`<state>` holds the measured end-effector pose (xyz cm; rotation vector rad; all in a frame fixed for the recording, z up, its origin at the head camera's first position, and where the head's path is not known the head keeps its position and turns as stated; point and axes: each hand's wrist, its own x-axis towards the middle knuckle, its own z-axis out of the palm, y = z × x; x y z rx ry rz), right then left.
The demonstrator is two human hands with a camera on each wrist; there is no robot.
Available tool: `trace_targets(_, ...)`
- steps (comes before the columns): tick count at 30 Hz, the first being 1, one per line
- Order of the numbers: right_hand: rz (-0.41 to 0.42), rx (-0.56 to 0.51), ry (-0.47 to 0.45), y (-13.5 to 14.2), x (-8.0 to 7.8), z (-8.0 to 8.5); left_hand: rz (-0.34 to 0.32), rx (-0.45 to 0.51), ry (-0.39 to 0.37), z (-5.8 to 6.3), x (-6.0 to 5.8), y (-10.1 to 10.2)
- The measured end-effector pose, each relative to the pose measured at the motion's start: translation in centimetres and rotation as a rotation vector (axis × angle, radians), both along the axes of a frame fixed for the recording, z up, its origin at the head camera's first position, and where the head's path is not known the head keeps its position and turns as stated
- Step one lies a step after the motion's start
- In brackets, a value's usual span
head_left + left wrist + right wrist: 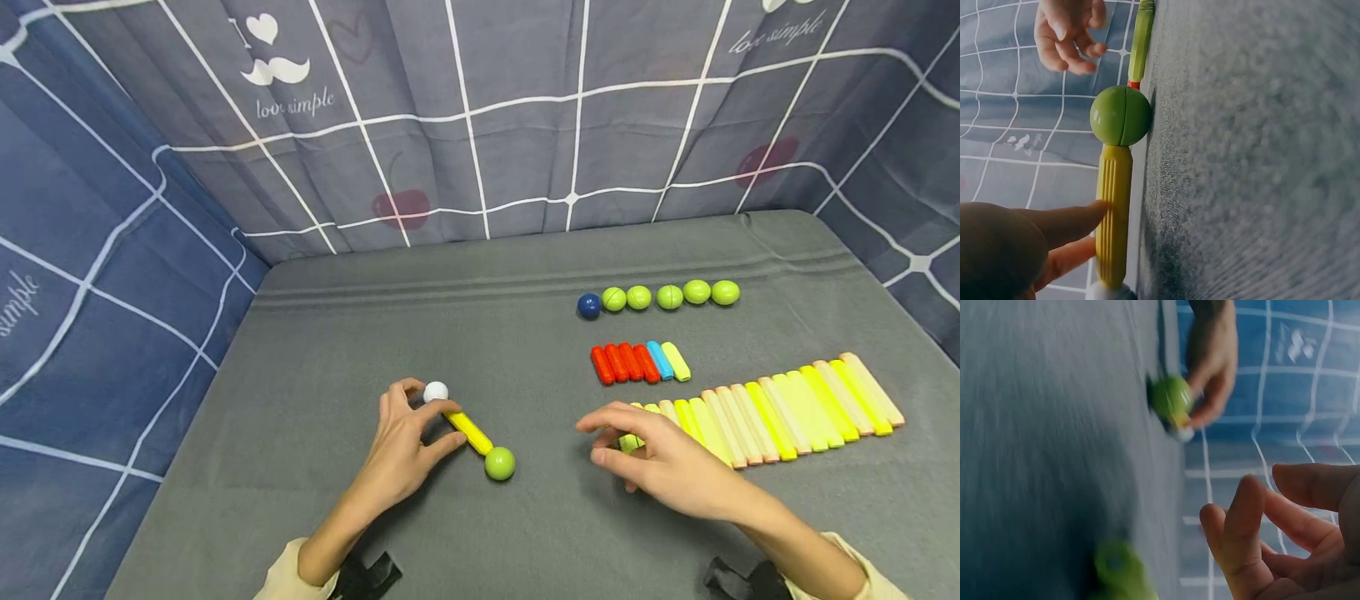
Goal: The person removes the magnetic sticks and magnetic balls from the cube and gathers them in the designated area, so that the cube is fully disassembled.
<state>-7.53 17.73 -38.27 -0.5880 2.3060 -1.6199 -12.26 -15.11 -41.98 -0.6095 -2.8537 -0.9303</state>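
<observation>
A yellow magnetic stick [470, 433] lies on the grey cloth with a white ball [436, 392] at its far end and a green ball [499, 463] at its near end. My left hand [405, 442] holds the stick near the white ball, thumb and index finger at it. In the left wrist view, fingertips [1099, 215] touch the ribbed yellow side. My right hand [652, 454] hovers at the left end of a row of sticks, fingers loosely bent and apart. Between its fingers in the right wrist view I see nothing held. A blurred light green piece [1121, 575] lies below that hand.
Yellow, light green and pale wooden-looking sticks [795, 408] form a long row at the right. Behind them lie short red sticks [626, 363], a blue one [660, 360] and a yellow one [676, 361]. Farther back are a navy ball [589, 306] and several green balls [670, 297].
</observation>
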Motion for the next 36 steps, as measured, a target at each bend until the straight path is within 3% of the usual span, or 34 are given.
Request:
trace_targets(6,0.092,0.026,-0.019,-3.6,-0.5,-1.3,-0.027,-0.012,-0.078,0.0,-0.1,-0.1)
trace_targets(11,0.093,0.187,0.114,-5.5,-1.3,-2.1,-0.025,-0.029,-0.124,0.0,-0.1,0.1)
trace_targets(19,0.070,0.289,0.186,-6.5,-3.1,-2.4,-0.044,0.006,-0.164,0.3,0.1,0.1)
trace_targets(26,0.081,0.430,0.270,-7.0,-4.0,-2.2,-0.014,0.026,-0.213,0.6,-0.3,-0.1)
trace_targets(36,0.108,0.453,0.292,-6.7,-4.2,-2.0,-0.098,0.022,-0.238,1.0,-0.6,-1.3)
